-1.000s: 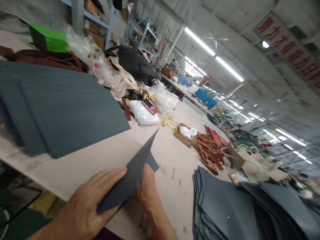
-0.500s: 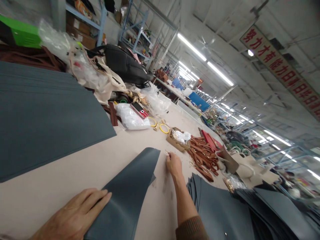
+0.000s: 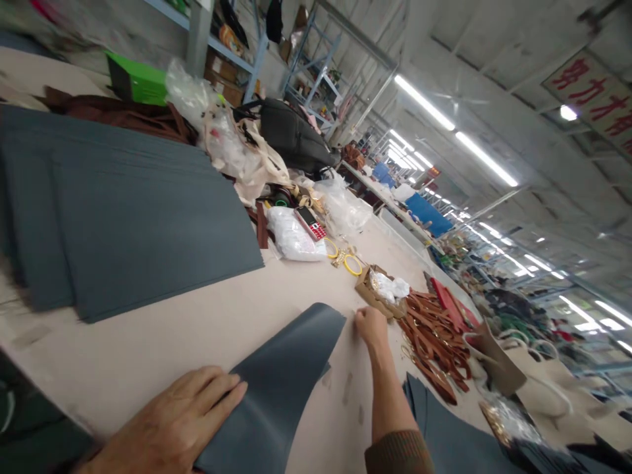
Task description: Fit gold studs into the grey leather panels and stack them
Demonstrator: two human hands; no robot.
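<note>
A dark blue-grey sheet (image 3: 276, 375) lies curled over on the pale table (image 3: 207, 316), its far end raised. My left hand (image 3: 182, 415) rests on the sheet's left edge, fingers extended and lying close together. Past the sheet's far right corner, my right hand (image 3: 371, 326) is closed near the tabletop, just short of a small cardboard box (image 3: 368, 288) holding white plastic. Whatever its fingertips may hold is hidden. Brown straps (image 3: 434, 336) with metal fittings lie right of that hand.
Stacked dark sheets (image 3: 162, 224) cover the left; more sheets (image 3: 449, 421) lie at lower right. A phone (image 3: 310, 224) rests on a white plastic bag (image 3: 291, 240), near yellow rings (image 3: 353, 264). Behind are a black bag (image 3: 296, 135) and a green box (image 3: 138, 79).
The camera view has turned left, so the scene sits further right. My right hand's fingers have drawn in closer, and the small item seen at its fingertips no longer shows. My left hand stays on the sheet.
</note>
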